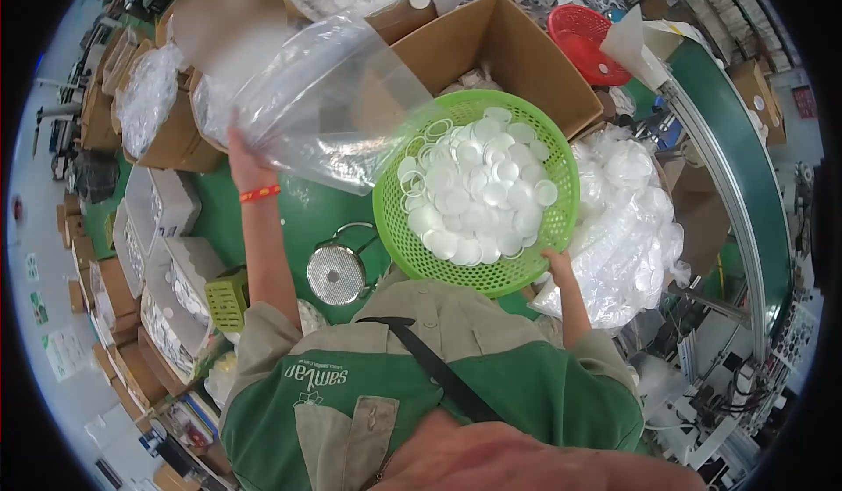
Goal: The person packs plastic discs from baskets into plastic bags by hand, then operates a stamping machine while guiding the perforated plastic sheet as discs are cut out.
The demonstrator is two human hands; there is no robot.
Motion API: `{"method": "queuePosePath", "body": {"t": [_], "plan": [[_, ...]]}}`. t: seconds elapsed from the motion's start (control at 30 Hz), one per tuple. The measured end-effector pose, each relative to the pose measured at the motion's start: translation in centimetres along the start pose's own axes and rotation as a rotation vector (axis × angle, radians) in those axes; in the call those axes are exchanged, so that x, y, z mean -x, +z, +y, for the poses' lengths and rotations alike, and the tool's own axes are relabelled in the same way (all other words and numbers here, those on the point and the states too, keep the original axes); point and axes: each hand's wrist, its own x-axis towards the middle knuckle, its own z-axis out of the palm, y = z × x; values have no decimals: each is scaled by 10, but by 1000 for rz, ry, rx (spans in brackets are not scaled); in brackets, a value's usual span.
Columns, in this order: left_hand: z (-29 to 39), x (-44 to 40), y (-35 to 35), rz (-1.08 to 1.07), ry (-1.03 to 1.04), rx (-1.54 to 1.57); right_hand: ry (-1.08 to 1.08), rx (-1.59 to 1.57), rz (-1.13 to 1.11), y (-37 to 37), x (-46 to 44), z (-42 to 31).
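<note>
My left hand [250, 162], with a red band at the wrist, is closed on the edge of a large clear plastic bag [329, 105]. The bag stretches rightward to the rim of a green plastic basket [386, 197]. Inside the basket lies a heap of thin white discs [482, 184], with some thin white rings at its left side. My right hand [559, 267] grips the basket's rim at the lower right. Whether the bag's far end is over the rim or only beside it, I cannot tell.
An open cardboard box [535, 70] stands behind the basket. Bunched clear plastic bags [614, 236] lie on the right, before a green conveyor [745, 166]. A round metal strainer [336, 273], a red basket [581, 39] and white bins [184, 258] are around. A blurred shape is at upper left.
</note>
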Motion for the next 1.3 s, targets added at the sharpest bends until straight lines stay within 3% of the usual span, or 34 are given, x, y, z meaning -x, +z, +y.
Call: {"method": "queuePosePath", "body": {"t": [0.07,0.27,0.3,0.37,0.47,0.63,0.87,0.97,1.0,1.03,1.1,1.13,1.17,1.2,1.27,1.3], "plan": [[-22,-16,16,-61,-42,74,-11,-17,-1,0,-10,11],[-51,-36,44,-208,-197,155,-480,199,348,29,16,-7],[-55,-38,45,-216,-211,156,-472,199,362,25,17,-4],[-63,-41,47,-260,-263,181,-182,117,165,16,16,4],[-69,-40,52,-258,-312,225,-265,14,204,18,34,20],[-92,-46,42,-267,-391,250,-120,-130,245,12,61,53],[-128,-43,50,-252,-497,238,42,126,193,16,69,14],[-121,-41,62,-324,-653,428,-146,418,560,5,58,16],[-117,-39,68,-306,-665,445,-455,662,741,-2,46,21],[-123,-42,68,-338,-662,481,-603,645,817,8,51,-2],[-147,-49,65,-369,-668,513,-748,427,774,46,59,-62],[-162,-53,62,-524,-733,625,-730,320,657,69,64,-93],[-170,-54,62,-683,-798,739,-703,179,495,89,62,-116],[-168,-47,70,-689,-811,740,-746,17,292,111,64,-138],[-157,-24,95,-999,-860,1093,-822,-170,-80,150,57,-166],[-158,-17,99,-889,-946,1139,-903,-161,-177,173,61,-183]]}}
